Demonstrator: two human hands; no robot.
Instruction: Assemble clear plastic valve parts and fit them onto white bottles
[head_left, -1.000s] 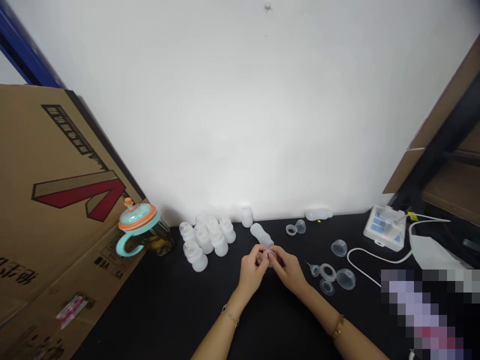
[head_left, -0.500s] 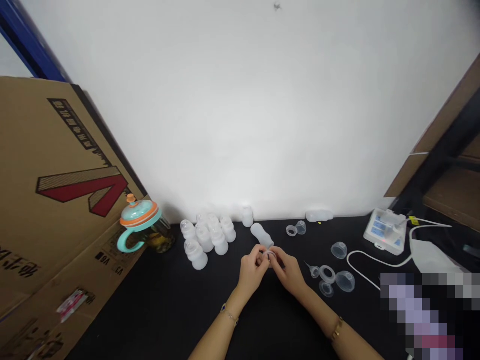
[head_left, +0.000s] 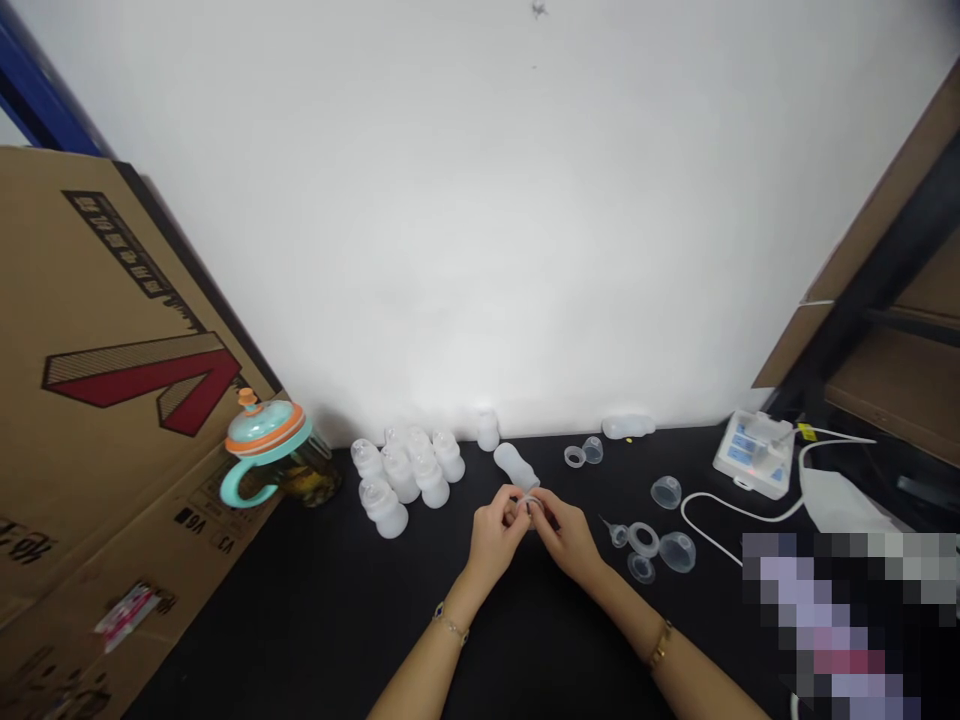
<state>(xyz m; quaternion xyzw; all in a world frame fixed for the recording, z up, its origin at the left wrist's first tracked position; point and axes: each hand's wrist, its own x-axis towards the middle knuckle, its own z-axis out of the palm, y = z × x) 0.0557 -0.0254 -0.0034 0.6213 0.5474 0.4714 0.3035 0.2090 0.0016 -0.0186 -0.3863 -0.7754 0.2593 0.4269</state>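
Observation:
My left hand and my right hand meet at the middle of the black table, fingers closed round a small, pale bottle collar ring. Fingers cover most of it, so whether a nipple sits inside cannot be made out. Just beyond the fingertips a white baby bottle body lies on its side. To the right of my right hand are a clear nipple, a loose collar ring, a clear disc-like piece and two clear domed caps, one nearer and one farther.
Several capped baby bottles stand in a group at left. Another bottle body stands by the wall, and one lies farther right. A teapot, a cardboard box, a white case and a white cable flank the workspace.
The whole view has shifted slightly, so everything appears a little farther left. Both hands stay together on the ring, with only small finger movement.

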